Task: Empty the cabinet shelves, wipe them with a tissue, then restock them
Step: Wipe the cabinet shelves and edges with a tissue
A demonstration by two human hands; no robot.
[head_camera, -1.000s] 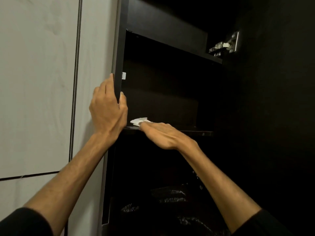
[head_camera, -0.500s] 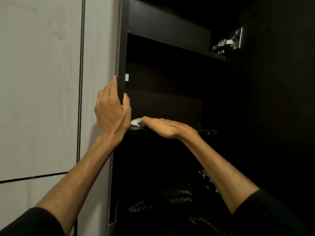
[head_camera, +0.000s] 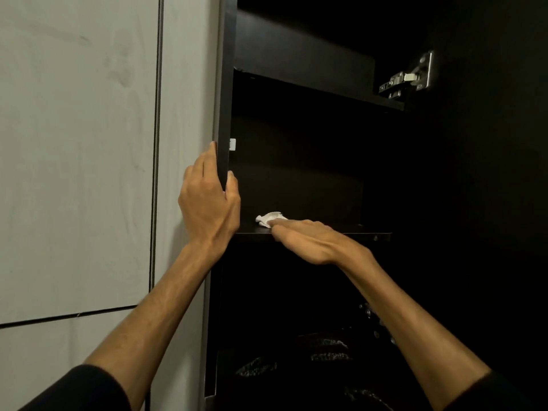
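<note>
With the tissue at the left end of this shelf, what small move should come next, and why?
Probably sweep the right hand rightward along the shelf, pressing the tissue flat. The tissue sits near the left end, the rest of the board lies to the right, and the left hand grips the cabinet side panel.

I see the left hand [head_camera: 209, 203] holding the front edge of the dark cabinet side panel [head_camera: 225, 108], fingers on the outer face and thumb on the inner face. The right hand [head_camera: 308, 240] lies flat on the dark shelf [head_camera: 364, 235], fingers straight, pressing on a white tissue [head_camera: 268, 218] which shows beyond the fingertips. Above there is another shelf [head_camera: 320, 89], and a metal hinge [head_camera: 409, 77] at upper right. Light wall panels [head_camera: 77, 143] stand at the left. Dark shiny things [head_camera: 323, 347] lie below; I cannot tell what they are.
</note>
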